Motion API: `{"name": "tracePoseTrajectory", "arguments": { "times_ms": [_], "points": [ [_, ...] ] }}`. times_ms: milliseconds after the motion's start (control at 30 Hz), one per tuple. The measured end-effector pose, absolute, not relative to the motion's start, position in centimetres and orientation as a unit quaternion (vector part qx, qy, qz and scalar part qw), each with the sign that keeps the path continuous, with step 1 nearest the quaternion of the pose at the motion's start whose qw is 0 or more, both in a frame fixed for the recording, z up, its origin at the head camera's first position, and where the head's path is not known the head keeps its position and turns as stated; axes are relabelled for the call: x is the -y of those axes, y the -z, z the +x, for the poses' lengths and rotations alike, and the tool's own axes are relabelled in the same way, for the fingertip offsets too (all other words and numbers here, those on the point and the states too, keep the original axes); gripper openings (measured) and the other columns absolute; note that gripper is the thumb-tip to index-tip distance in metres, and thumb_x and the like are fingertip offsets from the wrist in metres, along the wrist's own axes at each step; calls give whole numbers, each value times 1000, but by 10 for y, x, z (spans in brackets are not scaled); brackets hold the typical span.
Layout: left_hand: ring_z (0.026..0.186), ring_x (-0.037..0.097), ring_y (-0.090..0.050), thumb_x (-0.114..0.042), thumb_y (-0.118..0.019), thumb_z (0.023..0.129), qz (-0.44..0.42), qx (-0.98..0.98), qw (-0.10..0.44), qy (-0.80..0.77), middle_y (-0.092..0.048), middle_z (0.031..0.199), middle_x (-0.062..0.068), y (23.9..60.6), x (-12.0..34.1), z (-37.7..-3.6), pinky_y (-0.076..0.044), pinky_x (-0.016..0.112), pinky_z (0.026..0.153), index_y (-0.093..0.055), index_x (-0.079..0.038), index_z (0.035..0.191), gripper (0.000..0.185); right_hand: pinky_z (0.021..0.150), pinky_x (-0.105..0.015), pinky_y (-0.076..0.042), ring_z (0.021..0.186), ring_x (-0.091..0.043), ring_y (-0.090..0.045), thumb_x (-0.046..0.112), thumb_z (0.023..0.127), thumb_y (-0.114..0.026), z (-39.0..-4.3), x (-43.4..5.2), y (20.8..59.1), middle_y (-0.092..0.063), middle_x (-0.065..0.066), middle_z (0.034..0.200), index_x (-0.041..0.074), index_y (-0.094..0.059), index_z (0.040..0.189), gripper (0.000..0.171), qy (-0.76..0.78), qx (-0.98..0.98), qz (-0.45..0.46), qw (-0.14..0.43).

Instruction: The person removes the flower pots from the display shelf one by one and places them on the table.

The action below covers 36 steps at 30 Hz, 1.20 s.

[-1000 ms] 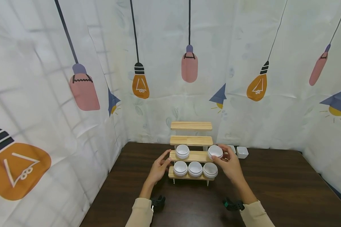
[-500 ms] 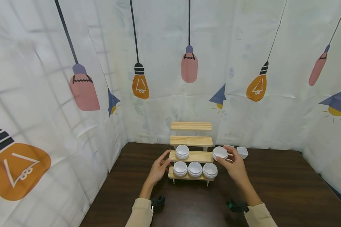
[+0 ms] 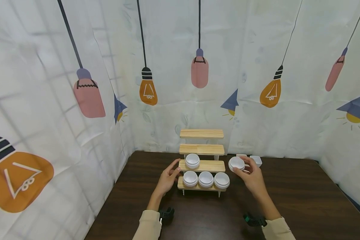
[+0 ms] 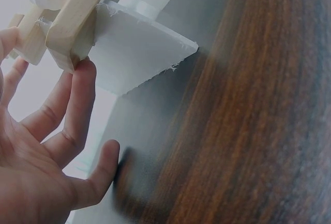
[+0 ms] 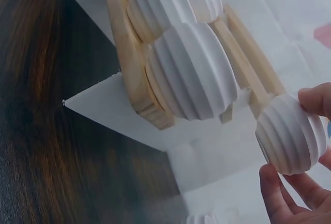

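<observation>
The small round white ribbed bowl point(image 3: 236, 163) is pinched in the right hand point(image 3: 252, 178), apparently upright with its opening up, off the right end of the wooden tiered shelf point(image 3: 202, 160), above the counter point(image 3: 288, 200).

The right hand point(image 5: 300, 182) pinches a small white ribbed round bowl point(image 5: 292, 134) just beside the pale wooden tiered rack point(image 5: 126, 63), where matching ribbed bowls point(image 5: 191, 71) sit above the dark wood-grain worktop point(image 5: 46, 146).

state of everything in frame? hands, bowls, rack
Left hand: open, fingers touching the rack's left end.
Right hand: pinches a white ribbed bowl, off the rack.
Wooden rack: upright; four bowls on its lower tiers, top two tiers bare.
Square dishes: upright on table.
</observation>
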<state>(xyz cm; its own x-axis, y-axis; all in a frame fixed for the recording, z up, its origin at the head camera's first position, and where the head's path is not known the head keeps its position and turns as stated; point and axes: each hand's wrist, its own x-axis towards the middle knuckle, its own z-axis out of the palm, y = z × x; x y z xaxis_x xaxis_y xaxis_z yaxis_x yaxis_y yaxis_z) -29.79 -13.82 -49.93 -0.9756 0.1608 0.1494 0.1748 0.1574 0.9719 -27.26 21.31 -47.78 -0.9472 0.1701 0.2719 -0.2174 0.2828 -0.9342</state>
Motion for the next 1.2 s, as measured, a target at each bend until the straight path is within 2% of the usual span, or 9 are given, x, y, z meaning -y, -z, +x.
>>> {"name": "tracePoseTrajectory", "arguments": {
  "times_ms": [100, 200, 333, 500, 767, 1000, 1200],
  "points": [
    [89, 31, -72, -14, -58, 105, -107, 760, 7, 641, -74, 94, 25, 499, 138, -297, -60, 53, 79, -48, -9, 153, 49, 80, -12, -51, 99, -3, -60, 16, 89, -81, -273, -215, 479, -59, -9, 125, 5, -56, 139, 57, -594, 788, 9, 163],
    [89, 33, -72, -14, -58, 105, -105, 757, 6, 645, -74, 94, 25, 499, 138, -297, -59, 57, 80, -49, -11, 152, 48, 80, -12, -51, 99, -4, -60, 16, 89, -81, -272, -217, 480, -59, -9, 125, 5, -56, 140, 57, -591, 790, 6, 165],
    [90, 36, -72, -15, -57, 105, -106, 759, 6, 642, -74, 94, 24, 500, 137, -297, -61, 49, 77, -49, -13, 153, 48, 80, -13, -50, 97, -3, -59, 15, 89, -81, -270, -220, 481, -58, -9, 124, 4, -56, 139, 56, -591, 789, 2, 165],
    [87, 33, -72, -15, -57, 105, -105, 760, 7, 641, -75, 91, 20, 500, 137, -297, -61, 37, 72, -50, -14, 152, 47, 80, -11, -49, 96, -5, -59, 17, 90, -80, -269, -224, 483, -57, -8, 123, 6, -55, 140, 57, -583, 797, -5, 158],
    [87, 31, -72, -14, -57, 105, -105, 759, 10, 643, -74, 90, 21, 501, 138, -297, -61, 38, 73, -50, -13, 152, 47, 78, -11, -48, 96, -6, -59, 19, 90, -80, -268, -228, 485, -58, -12, 127, 7, -55, 140, 57, -571, 806, -13, 156],
    [84, 35, -72, -14, -57, 106, -107, 760, 5, 641, -74, 92, 24, 500, 139, -297, -61, 48, 76, -49, -12, 153, 48, 80, -10, -47, 95, 1, -57, 21, 91, -80, -269, -232, 488, -58, -14, 130, 8, -54, 142, 59, -562, 813, -25, 154],
    [85, 35, -72, -14, -58, 105, -107, 760, 6, 641, -74, 91, 24, 500, 138, -297, -62, 42, 74, -49, -12, 152, 48, 81, -9, -45, 96, 3, -56, 24, 92, -79, -270, -234, 490, -58, -14, 131, 8, -53, 143, 59, -557, 816, -31, 151]
  ]
}}
